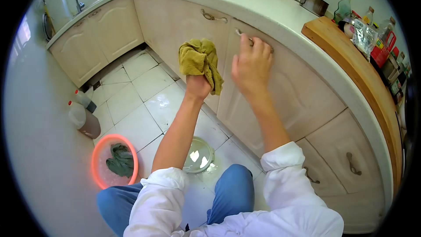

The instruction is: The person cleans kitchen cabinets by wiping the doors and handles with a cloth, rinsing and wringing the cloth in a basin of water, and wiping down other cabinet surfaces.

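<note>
A crumpled olive-yellow cloth (199, 59) is bunched in my left hand (198, 87), in front of the pale cabinet doors. The cloth covers most of that hand's fingers, and one end hangs down on the right. My right hand (253, 66) is at the upper part of the neighbouring cabinet door (280, 101), its fingers curled over the metal door handle (239, 32). One end of this handle shows left of the fingers; the middle is hidden. Another handle (213, 16) sits on the door to the left.
On the tiled floor are a pink-rimmed basin (135, 160) with a dark green cloth (120, 160), a pale round bowl (199, 156) and two jugs (83, 120). The countertop (263, 6) carries a metal pot (312, 3), a wooden board (351, 61) and several bottles.
</note>
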